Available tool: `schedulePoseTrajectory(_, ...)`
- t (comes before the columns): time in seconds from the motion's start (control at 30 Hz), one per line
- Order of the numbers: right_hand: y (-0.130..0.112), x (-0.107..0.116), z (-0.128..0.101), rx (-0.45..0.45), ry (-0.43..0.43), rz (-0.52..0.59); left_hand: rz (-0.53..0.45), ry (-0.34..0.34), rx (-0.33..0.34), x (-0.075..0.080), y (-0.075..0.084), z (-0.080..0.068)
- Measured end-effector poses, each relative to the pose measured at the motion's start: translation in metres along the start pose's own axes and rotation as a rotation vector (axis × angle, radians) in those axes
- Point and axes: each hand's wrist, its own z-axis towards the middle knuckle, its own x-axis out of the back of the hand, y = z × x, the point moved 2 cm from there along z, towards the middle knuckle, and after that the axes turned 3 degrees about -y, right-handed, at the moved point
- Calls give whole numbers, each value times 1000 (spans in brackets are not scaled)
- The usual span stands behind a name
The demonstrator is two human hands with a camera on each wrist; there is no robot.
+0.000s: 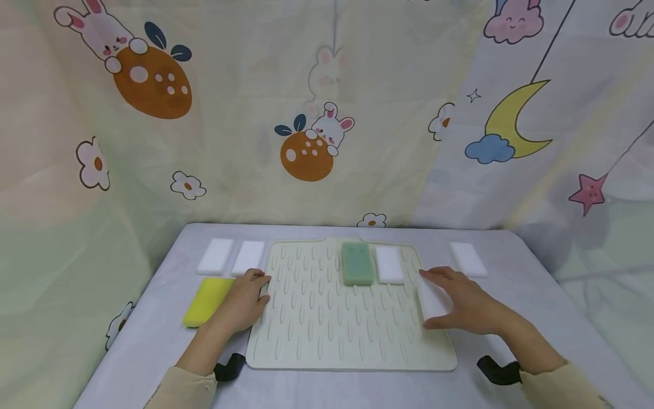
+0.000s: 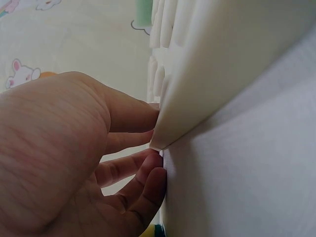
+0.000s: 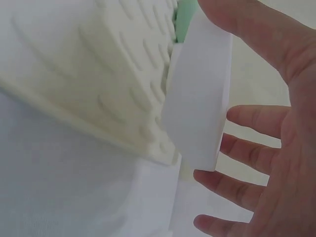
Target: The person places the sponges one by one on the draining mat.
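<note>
My right hand [image 1: 462, 304] holds a white sponge [image 3: 200, 94] by its ends, between thumb and fingers. The sponge tilts over the right edge of a cream drying mat [image 1: 322, 318] with raised oval ridges. My left hand [image 1: 241, 301] touches the mat's left edge with thumb and fingertips; in the left wrist view its other fingers [image 2: 153, 187] reach the tablecloth beside the edge. A green sponge [image 1: 357, 264] and another white sponge [image 1: 389, 264] lie side by side on the mat's far part.
Left of the mat lie two white sponges [image 1: 216, 257] and a yellow sponge [image 1: 208, 301], the yellow one beside my left wrist. Another white sponge [image 1: 468, 259] lies beyond my right hand. A printed cloth [image 1: 230, 153] hangs behind the white-covered table [image 1: 306, 392].
</note>
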Motion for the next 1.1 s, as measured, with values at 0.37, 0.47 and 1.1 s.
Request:
schedulePoseTrajectory(0.37,-32,-17,21,12,-27,-36,-3,0,-2,-1,-1,0)
schedulePoseTrajectory(0.47,-42,-21,25,2,-40,-39,-6,0,-2,-1,-1,0)
schedulePoseTrajectory(1.1,-95,-49,44,53,-97,-49,-5,-12,10,0,1,1)
